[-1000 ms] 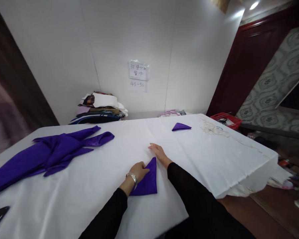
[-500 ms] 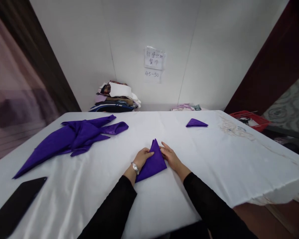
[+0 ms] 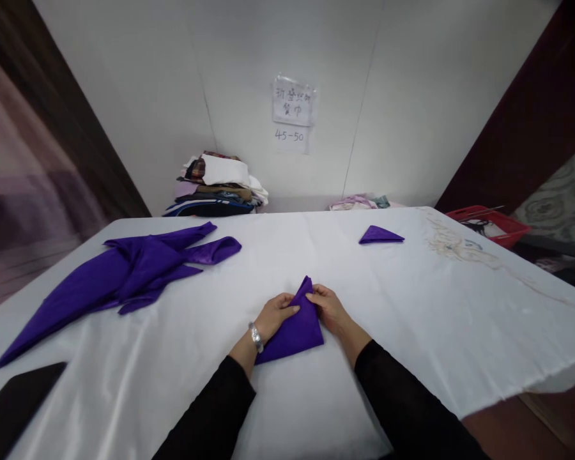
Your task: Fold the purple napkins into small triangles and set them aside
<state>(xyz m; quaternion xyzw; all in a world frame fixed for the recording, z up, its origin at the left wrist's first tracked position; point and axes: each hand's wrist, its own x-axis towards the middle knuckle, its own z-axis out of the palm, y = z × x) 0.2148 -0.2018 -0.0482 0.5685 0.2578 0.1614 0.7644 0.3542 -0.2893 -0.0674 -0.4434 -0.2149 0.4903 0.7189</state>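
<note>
A purple cloth napkin (image 3: 294, 332), folded into a rough triangle with its point facing away from me, lies in front of me on the white tablecloth (image 3: 316, 402). My left hand (image 3: 274, 316) grips its left edge, thumb on top and fingers tucked behind. On the other side my right hand (image 3: 329, 308) pinches the upper right edge near the tip, its thumb over the cloth. A small folded purple napkin (image 3: 381, 235) sits farther back on the right. To the left, a loose heap of purple napkins (image 3: 144, 268) is spread out.
A dark flat object (image 3: 22, 406) lies at the front left corner. Against the wall stands a stack of folded clothes (image 3: 223, 185), with a smaller cloth pile (image 3: 359, 202) to its right. A red basket (image 3: 508, 235) is beyond the right edge. Handwritten signs (image 3: 292, 112) hang on the wall.
My right hand's fingers have closed on the napkin's upper right edge, where they were more spread before. The napkin's tip leans slightly farther right. The whole view has shifted a little.
</note>
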